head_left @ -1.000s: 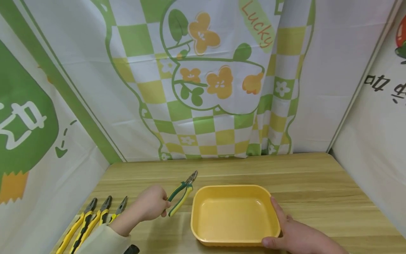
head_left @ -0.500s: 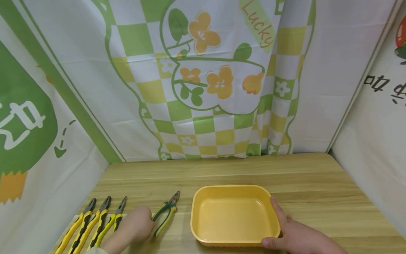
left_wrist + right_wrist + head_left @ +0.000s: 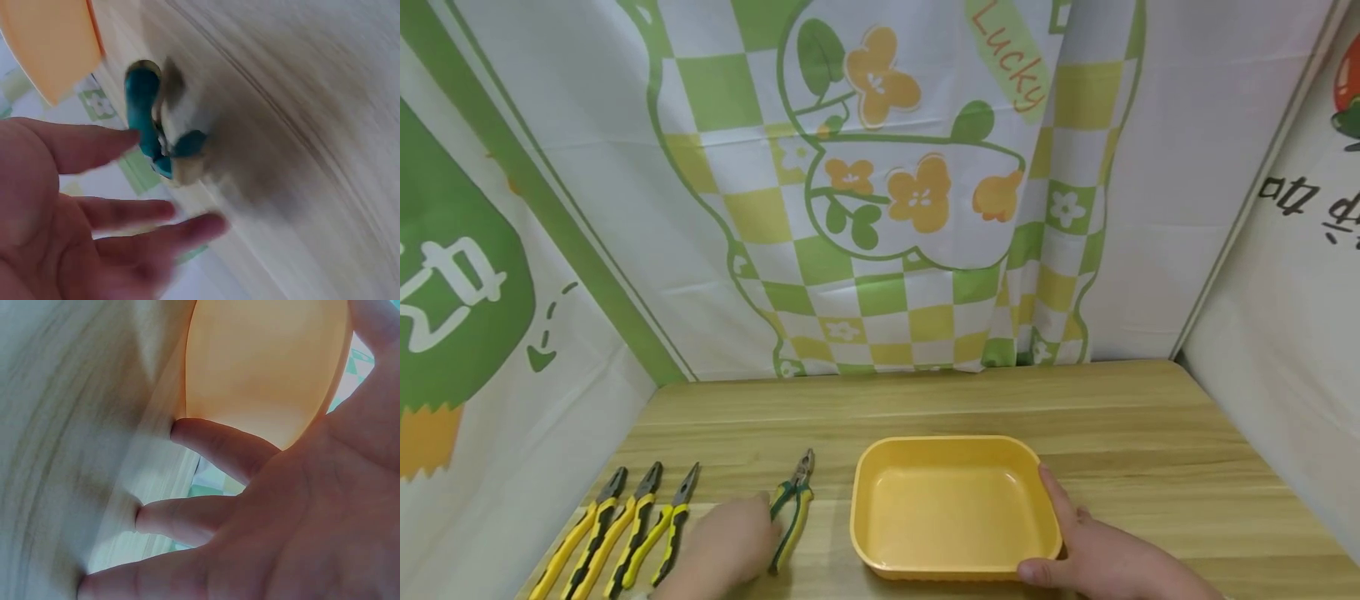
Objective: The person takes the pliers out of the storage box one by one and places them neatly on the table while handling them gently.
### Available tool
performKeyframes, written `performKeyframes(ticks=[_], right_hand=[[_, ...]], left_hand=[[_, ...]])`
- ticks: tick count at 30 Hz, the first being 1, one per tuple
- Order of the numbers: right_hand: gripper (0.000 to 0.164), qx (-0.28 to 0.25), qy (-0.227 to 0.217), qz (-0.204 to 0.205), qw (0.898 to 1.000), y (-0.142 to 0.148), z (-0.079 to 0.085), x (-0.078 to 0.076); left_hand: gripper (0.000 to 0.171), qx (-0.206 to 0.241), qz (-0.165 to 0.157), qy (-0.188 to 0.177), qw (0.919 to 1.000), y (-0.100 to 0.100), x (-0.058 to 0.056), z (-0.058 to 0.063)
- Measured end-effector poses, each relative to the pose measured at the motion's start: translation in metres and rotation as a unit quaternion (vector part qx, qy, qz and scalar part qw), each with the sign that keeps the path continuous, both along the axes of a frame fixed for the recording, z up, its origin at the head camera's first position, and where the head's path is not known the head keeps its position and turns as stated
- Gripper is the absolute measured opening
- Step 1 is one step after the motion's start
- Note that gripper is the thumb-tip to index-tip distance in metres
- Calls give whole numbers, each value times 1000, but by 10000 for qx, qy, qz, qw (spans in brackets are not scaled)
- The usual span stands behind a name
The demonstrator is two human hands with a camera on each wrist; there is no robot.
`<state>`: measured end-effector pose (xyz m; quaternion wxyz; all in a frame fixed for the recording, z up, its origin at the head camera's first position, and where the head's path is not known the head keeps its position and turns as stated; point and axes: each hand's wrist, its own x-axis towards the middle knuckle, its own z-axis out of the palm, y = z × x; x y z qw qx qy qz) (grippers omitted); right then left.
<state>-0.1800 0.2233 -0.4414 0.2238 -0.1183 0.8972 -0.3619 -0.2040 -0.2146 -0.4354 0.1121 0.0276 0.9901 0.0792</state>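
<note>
Green-and-yellow combination pliers [image 3: 802, 504] lie on the table left of the yellow plastic box, nose pointing away and handles spread. My left hand [image 3: 733, 533] is right beside their left handle. In the left wrist view its fingers [image 3: 134, 212] are spread and extended, with the thumb tip overlapping the teal grip [image 3: 140, 100]. The yellow box [image 3: 955, 517] has nothing in it. My right hand [image 3: 1101, 550] rests against its right end, thumb at the near corner. In the right wrist view, straight fingers [image 3: 187, 515] reach down to the tabletop beside the box wall.
Three yellow-and-black pliers [image 3: 643, 533] lie side by side at the table's left, noses pointing away. Wooden tabletop [image 3: 1165, 450] extends behind and right of the box. A printed curtain [image 3: 880, 292] hangs along the back edge, with cloth walls at both sides.
My left hand has brought the green-and-yellow pliers left and nearer, down beside the other pliers, and its fingers have come off them. The right hand and box have stayed put.
</note>
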Motion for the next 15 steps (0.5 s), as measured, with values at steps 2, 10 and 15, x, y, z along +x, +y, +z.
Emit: performKeyframes(ticks=[2,10,15], right_hand=[[120,23,63,51,10000,0,0,0],[121,65,129,68,9999,-1,0,0],[121,62,152,29,9999,-1,1,1]], left_hand=[[45,74,-380,284,9988,3,-1,-2],[52,237,-827,164,9962,12,-2,-11],[54,239,-732,195,9968,15,-2,-11]])
